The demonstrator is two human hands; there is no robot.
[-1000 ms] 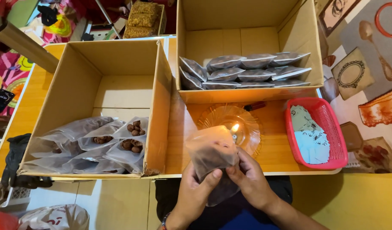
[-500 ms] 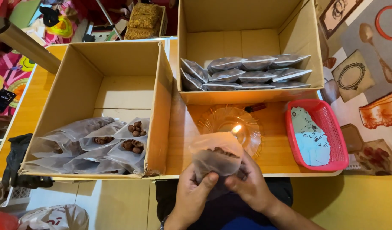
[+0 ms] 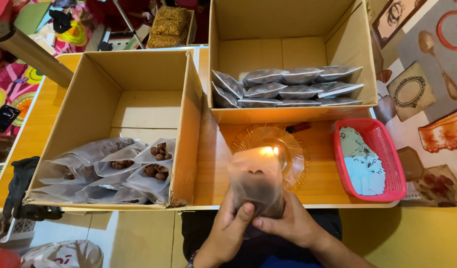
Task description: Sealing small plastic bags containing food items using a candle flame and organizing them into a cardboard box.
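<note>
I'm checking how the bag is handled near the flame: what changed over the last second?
Both hands, left hand and right hand, kept hold of the small plastic bag, lowering it briefly, then raising it upright again with its top at the candle flame. The boxes, the glass dish and the red basket stayed put.

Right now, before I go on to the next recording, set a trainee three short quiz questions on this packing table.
1. True or false: both hands, left hand and right hand, hold one small clear plastic bag.
2. Which cardboard box holds the flat sealed packets: A the left box, B the right box?
3. What burns on the clear glass plate behind the bag?

Key: 1 true; 2 B; 3 a small flame.
</note>
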